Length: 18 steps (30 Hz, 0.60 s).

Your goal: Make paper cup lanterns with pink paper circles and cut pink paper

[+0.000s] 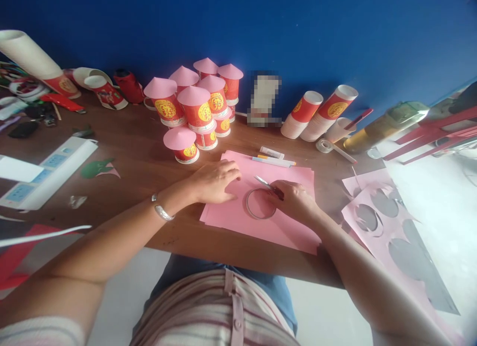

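Observation:
A stack of pink paper sheets [229, 218] lies on the brown table in front of me. My left hand [218, 181] rests at the left side of the stack, thumb and fingers apart and nothing held. Scissors [264, 181] are in my right hand [296, 197], their metal blades pointing up and to the left, the dark handle mostly covered by my fingers. Below the blades a thin round ring [257, 217] lies flat on the top sheet, its right side close to my right hand. Whether that hand touches the ring I cannot tell.
Red cups with pink cone tops [194, 107] stand at the back. A glue stick [272, 152] and markers [274, 162] lie at the paper's far edge. Tilted stacks of paper cups [303, 115] lean at the back right. Cut pink scraps [357, 199] lie right, a power strip [50, 172] left.

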Available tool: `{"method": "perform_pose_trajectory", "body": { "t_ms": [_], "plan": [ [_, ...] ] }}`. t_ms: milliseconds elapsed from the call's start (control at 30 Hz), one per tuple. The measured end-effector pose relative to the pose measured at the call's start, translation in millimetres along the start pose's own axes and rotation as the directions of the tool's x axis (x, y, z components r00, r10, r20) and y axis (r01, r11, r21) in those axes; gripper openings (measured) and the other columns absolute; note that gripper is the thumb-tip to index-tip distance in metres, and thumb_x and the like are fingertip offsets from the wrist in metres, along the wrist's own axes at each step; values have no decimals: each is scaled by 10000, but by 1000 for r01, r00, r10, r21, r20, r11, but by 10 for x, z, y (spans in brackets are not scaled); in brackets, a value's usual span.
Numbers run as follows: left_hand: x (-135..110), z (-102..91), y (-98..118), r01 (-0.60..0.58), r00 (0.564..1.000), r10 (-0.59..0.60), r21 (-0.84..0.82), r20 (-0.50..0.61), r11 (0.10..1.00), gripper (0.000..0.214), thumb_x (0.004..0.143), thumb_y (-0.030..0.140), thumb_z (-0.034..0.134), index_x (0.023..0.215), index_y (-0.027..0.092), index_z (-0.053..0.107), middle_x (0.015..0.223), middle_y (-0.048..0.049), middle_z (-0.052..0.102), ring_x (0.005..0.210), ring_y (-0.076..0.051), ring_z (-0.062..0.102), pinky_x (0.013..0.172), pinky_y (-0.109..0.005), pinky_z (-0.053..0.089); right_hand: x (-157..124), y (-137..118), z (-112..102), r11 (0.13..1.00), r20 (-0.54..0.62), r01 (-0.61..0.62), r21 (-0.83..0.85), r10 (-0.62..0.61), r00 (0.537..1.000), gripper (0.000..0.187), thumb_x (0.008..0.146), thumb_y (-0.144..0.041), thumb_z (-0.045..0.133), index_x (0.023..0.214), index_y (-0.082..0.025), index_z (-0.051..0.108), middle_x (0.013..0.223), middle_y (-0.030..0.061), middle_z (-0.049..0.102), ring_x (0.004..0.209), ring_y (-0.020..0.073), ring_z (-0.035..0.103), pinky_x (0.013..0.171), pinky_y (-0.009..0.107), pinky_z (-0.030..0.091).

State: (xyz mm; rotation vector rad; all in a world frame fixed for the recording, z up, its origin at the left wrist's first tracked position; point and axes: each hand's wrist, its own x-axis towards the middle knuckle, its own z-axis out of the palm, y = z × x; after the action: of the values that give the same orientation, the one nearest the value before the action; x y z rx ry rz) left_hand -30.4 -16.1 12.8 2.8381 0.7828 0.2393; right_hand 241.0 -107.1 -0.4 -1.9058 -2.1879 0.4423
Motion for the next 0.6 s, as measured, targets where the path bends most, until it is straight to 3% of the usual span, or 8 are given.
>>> {"method": "perform_pose_trajectory", "body": {
  "t_ms": [133, 267, 600],
  "plan": [
    [29, -90, 113, -89, 993, 78, 128, 91, 988, 164, 842, 249, 776, 944, 172, 673, 1032, -73, 715, 922, -231, 681, 765, -346, 498, -14, -17, 8, 1000, 24, 13, -11, -12, 1000, 222, 898, -306, 628, 719, -236, 516, 692, -7, 626, 643, 156, 532, 646, 265, 365],
    [86, -59, 92, -104, 994, 92, 219, 67, 970, 100, 839, 77, 651, 873, 171, 662, 908, -68, 692, 842, -222, 662, 697, -346, 452, -46, -32, 29, 999, 32, 43, -21, -42, 999, 207, 901, -295, 618, 727, -234, 524, 695, -9, 631, 645, 154, 531, 656, 267, 362],
    [56, 29, 5, -105, 994, 108, 219, -2, 970, 140, 855, 56, 591, 794, 171, 643, 846, -47, 670, 711, -191, 614, 579, -338, 357, -65, -101, 74, 999, -38, 37, 13, -37, 999, 198, 897, -308, 622, 719, -237, 575, 689, 3, 656, 618, 159, 531, 633, 270, 375]
  ]
}}
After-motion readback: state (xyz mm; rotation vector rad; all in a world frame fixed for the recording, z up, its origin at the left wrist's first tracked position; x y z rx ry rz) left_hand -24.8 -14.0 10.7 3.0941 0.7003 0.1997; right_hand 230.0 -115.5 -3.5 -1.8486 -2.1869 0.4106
